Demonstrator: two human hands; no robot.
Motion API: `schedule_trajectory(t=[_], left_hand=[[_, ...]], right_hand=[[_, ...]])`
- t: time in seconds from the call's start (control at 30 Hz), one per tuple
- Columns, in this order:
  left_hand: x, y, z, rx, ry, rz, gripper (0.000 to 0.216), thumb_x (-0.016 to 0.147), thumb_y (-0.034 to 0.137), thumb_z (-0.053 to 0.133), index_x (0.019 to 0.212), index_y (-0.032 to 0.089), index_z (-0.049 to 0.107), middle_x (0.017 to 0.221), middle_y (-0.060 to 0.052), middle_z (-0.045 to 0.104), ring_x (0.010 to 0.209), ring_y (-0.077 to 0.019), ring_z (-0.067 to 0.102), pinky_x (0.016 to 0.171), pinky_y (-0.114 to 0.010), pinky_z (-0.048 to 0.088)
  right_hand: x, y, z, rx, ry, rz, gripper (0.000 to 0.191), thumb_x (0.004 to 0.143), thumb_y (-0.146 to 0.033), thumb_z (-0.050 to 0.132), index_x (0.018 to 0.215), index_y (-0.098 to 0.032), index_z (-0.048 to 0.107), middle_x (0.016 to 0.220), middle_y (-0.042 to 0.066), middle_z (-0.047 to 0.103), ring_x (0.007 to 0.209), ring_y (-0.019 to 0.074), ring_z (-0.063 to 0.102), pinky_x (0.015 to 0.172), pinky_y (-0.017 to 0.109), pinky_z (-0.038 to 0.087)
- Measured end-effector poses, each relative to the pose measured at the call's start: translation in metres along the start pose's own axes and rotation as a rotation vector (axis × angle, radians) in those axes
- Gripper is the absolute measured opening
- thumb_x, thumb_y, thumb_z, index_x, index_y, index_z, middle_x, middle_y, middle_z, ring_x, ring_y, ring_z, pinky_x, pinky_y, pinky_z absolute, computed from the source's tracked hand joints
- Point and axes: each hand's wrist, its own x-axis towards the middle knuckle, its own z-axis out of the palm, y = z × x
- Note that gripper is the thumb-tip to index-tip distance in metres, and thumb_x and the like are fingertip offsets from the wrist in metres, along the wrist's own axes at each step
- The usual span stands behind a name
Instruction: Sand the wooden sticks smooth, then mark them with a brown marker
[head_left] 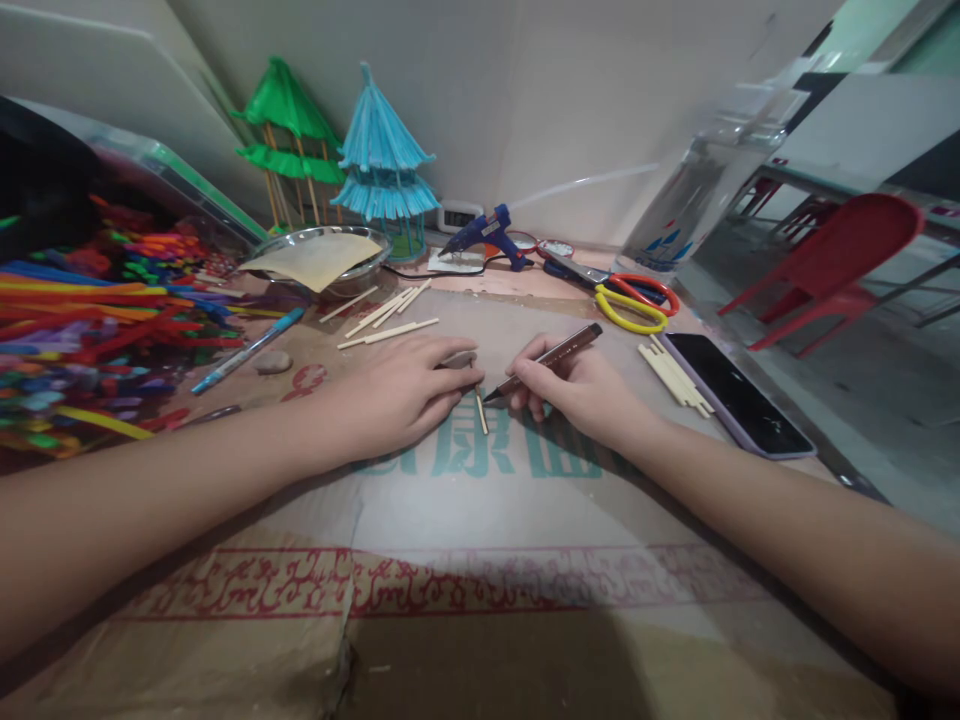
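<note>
My left hand [397,388] is closed on a short wooden stick [481,412], its fingertips at the stick's upper end, low over the cardboard. In my right hand [574,390] is a dark brown marker pen [564,350], gripped as for writing. The pen's dark tip points down and left, right beside the stick; whether the two touch I cannot tell. Several loose sticks [388,310] lie beyond my left hand. A small bundle of similar pale sticks [675,376] rests to the right of my right hand.
Colourful pipe cleaners [90,340] crowd the left, near a blue pen [247,350]. At the back stand a green model tower [289,110], a blue one [386,145], a metal bowl [379,243] and a glue gun [487,235]. Scissors [634,308] and a phone [739,395] lie right.
</note>
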Motion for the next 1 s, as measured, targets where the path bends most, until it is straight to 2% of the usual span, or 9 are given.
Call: schedule_trajectory(t=[0.17, 1.0], left_hand=[[0.0022, -0.0005, -0.0007, -0.032, -0.045, 0.018, 0.039, 0.100, 0.023, 0.041, 0.132, 0.020, 0.063, 0.129, -0.013, 0.063, 0.118, -0.0264, 0.058, 0.104, -0.048, 0.047], [0.0010, -0.0015, 0.0003, -0.030, -0.041, 0.017, 0.039, 0.100, 0.023, 0.040, 0.131, 0.019, 0.064, 0.132, -0.012, 0.062, 0.121, -0.0267, 0.057, 0.105, -0.048, 0.046]], right_hand=[[0.0020, 0.0010, 0.0014, -0.009, 0.020, -0.026, 0.017, 0.091, -0.035, 0.061, 0.084, -0.019, 0.058, 0.066, 0.001, 0.069, 0.049, 0.0099, 0.054, 0.047, 0.022, 0.046], [-0.0002, 0.0005, -0.0021, 0.003, -0.115, 0.033, 0.016, 0.085, -0.033, 0.064, 0.078, -0.020, 0.057, 0.059, 0.000, 0.068, 0.044, 0.0094, 0.051, 0.044, 0.022, 0.042]])
